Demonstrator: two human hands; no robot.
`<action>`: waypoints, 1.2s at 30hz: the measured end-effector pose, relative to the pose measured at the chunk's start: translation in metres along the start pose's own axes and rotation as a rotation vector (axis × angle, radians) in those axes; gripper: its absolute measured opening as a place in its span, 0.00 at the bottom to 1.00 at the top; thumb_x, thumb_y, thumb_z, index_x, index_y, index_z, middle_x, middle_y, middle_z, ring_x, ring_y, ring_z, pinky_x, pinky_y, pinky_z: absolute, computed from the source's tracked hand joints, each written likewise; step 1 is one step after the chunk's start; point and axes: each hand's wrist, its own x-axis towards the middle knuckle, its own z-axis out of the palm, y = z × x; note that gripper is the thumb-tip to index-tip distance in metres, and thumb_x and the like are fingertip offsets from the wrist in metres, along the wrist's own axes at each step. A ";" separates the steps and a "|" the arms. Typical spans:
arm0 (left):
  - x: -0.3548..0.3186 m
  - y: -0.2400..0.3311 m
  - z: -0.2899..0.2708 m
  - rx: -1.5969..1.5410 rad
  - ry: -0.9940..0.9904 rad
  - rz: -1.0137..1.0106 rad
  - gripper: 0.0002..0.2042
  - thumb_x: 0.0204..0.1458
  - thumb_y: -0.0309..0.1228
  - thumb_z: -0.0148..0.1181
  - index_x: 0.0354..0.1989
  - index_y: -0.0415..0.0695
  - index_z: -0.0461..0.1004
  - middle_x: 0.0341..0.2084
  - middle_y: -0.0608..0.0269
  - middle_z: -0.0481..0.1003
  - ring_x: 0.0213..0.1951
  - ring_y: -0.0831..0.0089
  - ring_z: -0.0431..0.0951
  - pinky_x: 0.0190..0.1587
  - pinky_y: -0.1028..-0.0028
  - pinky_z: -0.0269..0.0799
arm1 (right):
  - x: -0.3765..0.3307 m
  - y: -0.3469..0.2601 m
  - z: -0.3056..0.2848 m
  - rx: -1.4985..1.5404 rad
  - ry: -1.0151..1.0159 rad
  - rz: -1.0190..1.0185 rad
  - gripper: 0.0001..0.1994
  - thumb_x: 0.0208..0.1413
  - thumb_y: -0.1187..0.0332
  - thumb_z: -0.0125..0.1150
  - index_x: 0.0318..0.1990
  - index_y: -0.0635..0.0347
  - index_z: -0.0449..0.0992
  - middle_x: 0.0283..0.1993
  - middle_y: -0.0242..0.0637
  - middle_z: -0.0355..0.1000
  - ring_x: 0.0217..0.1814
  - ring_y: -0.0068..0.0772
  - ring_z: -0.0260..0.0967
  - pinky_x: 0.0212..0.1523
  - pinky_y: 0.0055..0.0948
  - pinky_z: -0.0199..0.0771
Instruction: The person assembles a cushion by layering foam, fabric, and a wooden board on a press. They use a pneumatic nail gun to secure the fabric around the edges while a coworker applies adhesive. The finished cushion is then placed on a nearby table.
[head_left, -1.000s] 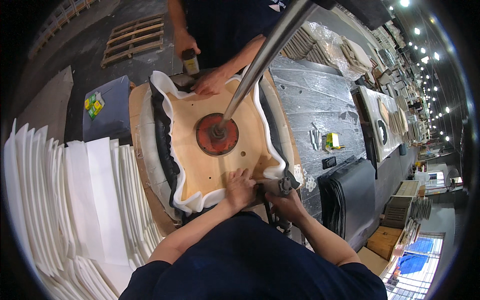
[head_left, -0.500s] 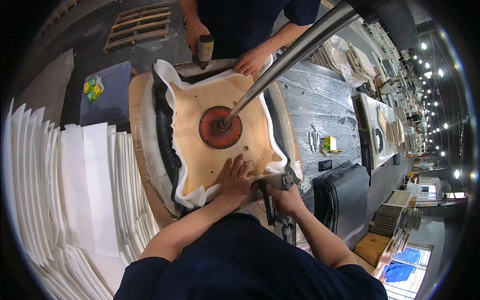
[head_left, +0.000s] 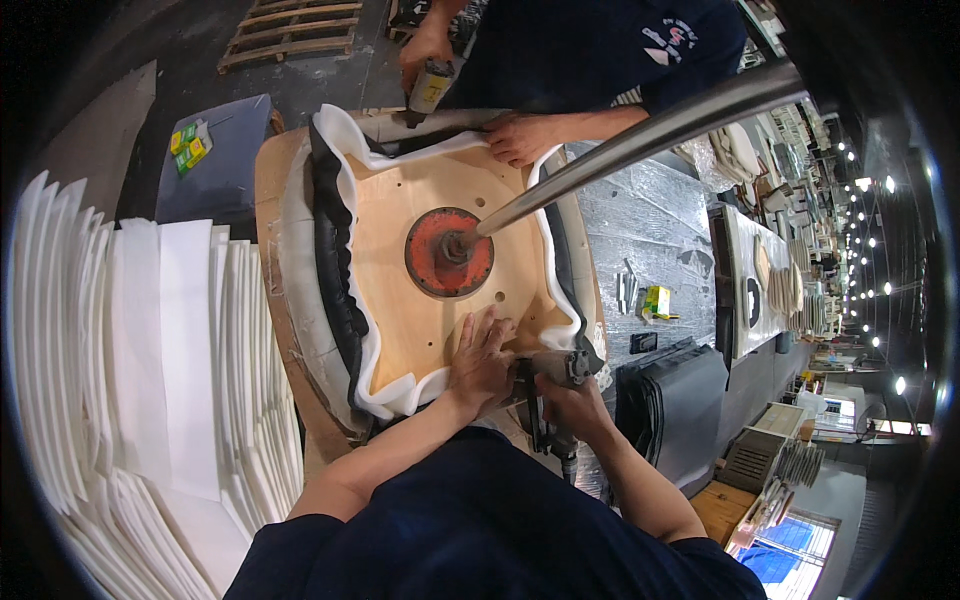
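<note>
A pale wooden seat panel (head_left: pixel 390 250) lies in front of me, edged with white foam (head_left: pixel 352 290) and black cover material (head_left: pixel 335 250). A red round plate (head_left: pixel 425 262) on a metal rod (head_left: pixel 620 145) presses on its middle. My left hand (head_left: pixel 483 365) rests on the panel's near edge, fingers stretched over the wood. My right hand (head_left: pixel 575 405) grips a staple gun (head_left: pixel 560 368), its nose close to my left hand at the near edge; the exact contact is hidden. Across the panel, a co-worker's hand (head_left: pixel 425 50) holds another staple gun (head_left: pixel 431 88); their other hand (head_left: pixel 522 138) presses the far edge.
White foam sheets (head_left: pixel 190 350) stand stacked at left. A dark blue surface (head_left: pixel 215 170) carries small yellow-green boxes (head_left: pixel 190 150). On the right, a plastic-covered table (head_left: pixel 660 220) holds staple strips (head_left: pixel 626 290), a yellow box (head_left: pixel 657 302) and black sheets (head_left: pixel 675 390). A pallet (head_left: pixel 290 35) lies behind.
The co-worker's staple gun has lifted and tilted off the far edge, and their forearm lies more level. My hands stay at the near edge. The whole view has shifted slightly.
</note>
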 end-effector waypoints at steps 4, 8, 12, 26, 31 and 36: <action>-0.003 0.002 -0.006 0.015 -0.058 -0.002 0.10 0.55 0.35 0.66 0.39 0.46 0.89 0.71 0.56 0.67 0.82 0.47 0.50 0.82 0.41 0.39 | 0.009 0.009 0.003 0.048 -0.003 0.010 0.14 0.64 0.63 0.72 0.47 0.66 0.82 0.35 0.34 0.79 0.23 0.24 0.74 0.23 0.30 0.73; -0.003 0.004 -0.013 -0.010 -0.059 -0.005 0.13 0.51 0.34 0.68 0.43 0.46 0.88 0.69 0.57 0.67 0.81 0.46 0.52 0.81 0.38 0.41 | 0.010 0.007 0.010 0.030 0.022 0.030 0.15 0.64 0.65 0.73 0.50 0.67 0.81 0.36 0.35 0.80 0.23 0.25 0.74 0.22 0.30 0.74; -0.002 0.009 -0.014 -0.071 -0.027 -0.005 0.12 0.52 0.33 0.68 0.43 0.45 0.88 0.69 0.57 0.68 0.80 0.46 0.53 0.81 0.38 0.42 | 0.012 0.014 0.009 0.035 0.028 0.036 0.16 0.63 0.66 0.74 0.52 0.66 0.81 0.36 0.35 0.79 0.24 0.24 0.74 0.22 0.30 0.74; -0.061 -0.014 -0.117 0.490 -0.440 0.039 0.19 0.55 0.42 0.71 0.46 0.36 0.87 0.73 0.46 0.64 0.79 0.39 0.53 0.80 0.35 0.42 | 0.015 0.023 0.020 0.052 0.124 -0.073 0.23 0.58 0.62 0.80 0.54 0.69 0.81 0.42 0.43 0.84 0.29 0.33 0.82 0.26 0.33 0.84; -0.053 -0.020 -0.112 0.305 -0.377 0.157 0.19 0.56 0.42 0.70 0.44 0.36 0.86 0.73 0.46 0.64 0.80 0.40 0.53 0.80 0.34 0.42 | 0.011 0.008 0.019 -0.002 0.105 0.045 0.23 0.57 0.61 0.81 0.54 0.66 0.82 0.41 0.41 0.84 0.28 0.32 0.82 0.24 0.34 0.84; -0.051 -0.027 -0.105 0.221 -0.374 0.157 0.18 0.56 0.43 0.70 0.43 0.39 0.87 0.74 0.50 0.64 0.80 0.42 0.52 0.80 0.34 0.40 | 0.010 0.018 0.023 0.029 0.190 0.022 0.22 0.56 0.62 0.82 0.52 0.67 0.82 0.40 0.39 0.83 0.28 0.31 0.82 0.24 0.34 0.83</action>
